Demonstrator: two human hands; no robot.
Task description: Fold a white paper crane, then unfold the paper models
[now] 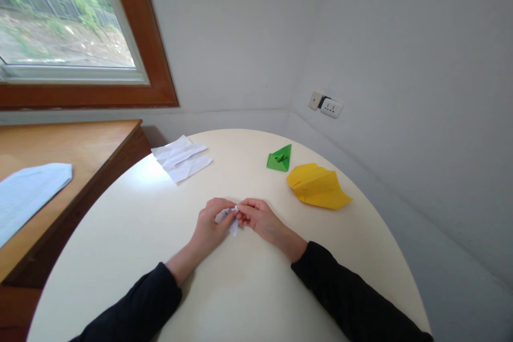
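While two bare hands are meeting over the middle of the counter (pixel 224 294), one piece of white paper (pixel 233 230) is showing between them, a pointed end hanging toward the near side.

Left hand (pixel 214 219): thumb and fingers are pinching the paper, no gap showing. Right hand (pixel 260 218): fingertips are pinching its upper end, drawn tightly together. Whether the lower point is touching the counter, the view is not telling.

Handling, by judgement: it is probably weighing next to nothing, creasing readily, and risking a tear under a hard pull; folded layers are likely offering the firmest hold, flat edges the weakest.

Also lying on the counter: white sheets (pixel 178 156), far left; green folded paper (pixel 282 162), far right; yellow folded paper (pixel 318 187), just beside the green.
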